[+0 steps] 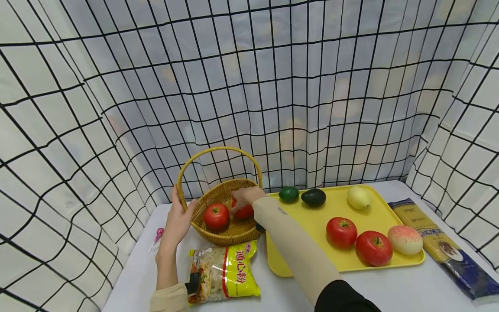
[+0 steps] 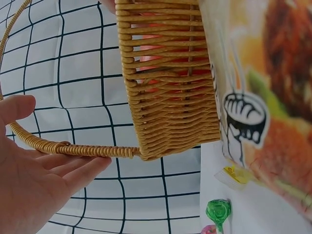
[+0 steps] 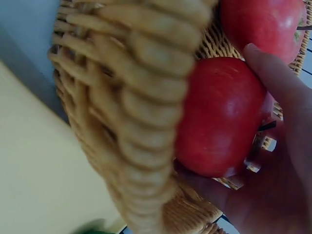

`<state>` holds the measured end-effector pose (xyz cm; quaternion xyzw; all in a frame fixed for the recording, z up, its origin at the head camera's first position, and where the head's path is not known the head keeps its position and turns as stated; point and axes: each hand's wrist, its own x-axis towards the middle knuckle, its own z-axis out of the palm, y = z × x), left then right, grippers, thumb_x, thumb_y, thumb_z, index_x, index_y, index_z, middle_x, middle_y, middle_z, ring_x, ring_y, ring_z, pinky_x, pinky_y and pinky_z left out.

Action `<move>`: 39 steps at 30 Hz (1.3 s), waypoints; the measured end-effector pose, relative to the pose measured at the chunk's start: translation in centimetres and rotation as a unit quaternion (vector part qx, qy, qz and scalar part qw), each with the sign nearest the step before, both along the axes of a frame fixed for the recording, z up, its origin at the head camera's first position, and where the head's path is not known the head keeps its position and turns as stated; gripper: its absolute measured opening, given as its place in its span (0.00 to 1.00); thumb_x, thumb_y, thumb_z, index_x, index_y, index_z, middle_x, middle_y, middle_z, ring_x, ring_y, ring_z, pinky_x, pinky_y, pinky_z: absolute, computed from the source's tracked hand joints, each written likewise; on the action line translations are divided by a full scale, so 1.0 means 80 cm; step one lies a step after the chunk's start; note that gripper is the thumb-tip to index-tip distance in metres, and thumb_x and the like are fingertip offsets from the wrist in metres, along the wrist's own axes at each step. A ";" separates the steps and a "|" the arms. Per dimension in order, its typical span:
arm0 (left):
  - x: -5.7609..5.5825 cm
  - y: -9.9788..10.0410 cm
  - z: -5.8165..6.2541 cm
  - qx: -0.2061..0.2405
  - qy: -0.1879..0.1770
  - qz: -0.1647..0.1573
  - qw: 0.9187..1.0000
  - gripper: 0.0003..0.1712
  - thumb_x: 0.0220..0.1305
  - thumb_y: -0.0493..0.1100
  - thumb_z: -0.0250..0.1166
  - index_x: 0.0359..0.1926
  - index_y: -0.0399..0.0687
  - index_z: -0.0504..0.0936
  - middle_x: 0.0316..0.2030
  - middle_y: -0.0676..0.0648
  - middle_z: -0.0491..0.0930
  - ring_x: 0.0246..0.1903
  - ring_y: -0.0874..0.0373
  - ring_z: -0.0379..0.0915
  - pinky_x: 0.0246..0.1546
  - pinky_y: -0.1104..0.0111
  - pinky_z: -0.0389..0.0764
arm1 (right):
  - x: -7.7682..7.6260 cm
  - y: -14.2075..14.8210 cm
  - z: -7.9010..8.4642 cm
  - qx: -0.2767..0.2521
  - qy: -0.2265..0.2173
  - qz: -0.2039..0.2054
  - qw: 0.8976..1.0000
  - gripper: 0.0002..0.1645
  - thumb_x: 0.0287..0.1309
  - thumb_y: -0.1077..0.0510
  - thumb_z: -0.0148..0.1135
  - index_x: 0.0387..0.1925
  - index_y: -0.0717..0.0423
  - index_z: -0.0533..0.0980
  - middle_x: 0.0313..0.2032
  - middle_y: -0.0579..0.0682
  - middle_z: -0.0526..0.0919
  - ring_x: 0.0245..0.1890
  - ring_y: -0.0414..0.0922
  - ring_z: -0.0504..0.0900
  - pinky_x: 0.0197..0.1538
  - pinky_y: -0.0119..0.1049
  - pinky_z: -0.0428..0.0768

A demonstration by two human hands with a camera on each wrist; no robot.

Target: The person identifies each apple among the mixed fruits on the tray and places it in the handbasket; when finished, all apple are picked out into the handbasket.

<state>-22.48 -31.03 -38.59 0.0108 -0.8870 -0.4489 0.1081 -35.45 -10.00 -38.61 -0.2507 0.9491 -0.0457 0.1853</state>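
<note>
A wicker basket [image 1: 224, 236] with an arched handle [image 1: 218, 148] stands at the left of the table. My left hand [image 1: 177, 223] is at the left side of the handle. In the left wrist view the straight fingers [image 2: 78, 168] of that hand touch the handle, with the thumb apart. Inside the basket, my right hand [image 1: 245, 197] grips a red apple [image 3: 219, 117], thumb on one side and fingers on the other. Another red apple [image 1: 216, 216] lies beside it in the basket.
A yellow tray [image 1: 294, 249] at the right holds two red apples [image 1: 374, 248], a peach [image 1: 405, 239], a pale yellow fruit [image 1: 359, 197] and dark green avocados [image 1: 313, 197]. A pasta bag [image 1: 224, 273] lies before the basket, lollipops [image 2: 218, 209] to its left, a long packet [image 1: 444, 247] far right.
</note>
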 end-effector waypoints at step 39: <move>-0.001 -0.005 -0.001 -0.004 -0.004 -0.008 1.000 0.51 0.79 0.62 0.46 0.81 0.61 0.19 0.78 0.25 0.49 0.73 0.28 0.57 0.68 0.34 0.66 | 0.107 0.166 -0.044 -0.212 0.148 0.060 0.964 0.33 0.74 0.45 0.58 0.74 0.49 0.66 0.71 0.53 0.71 0.75 0.54 0.66 0.77 0.54 0.66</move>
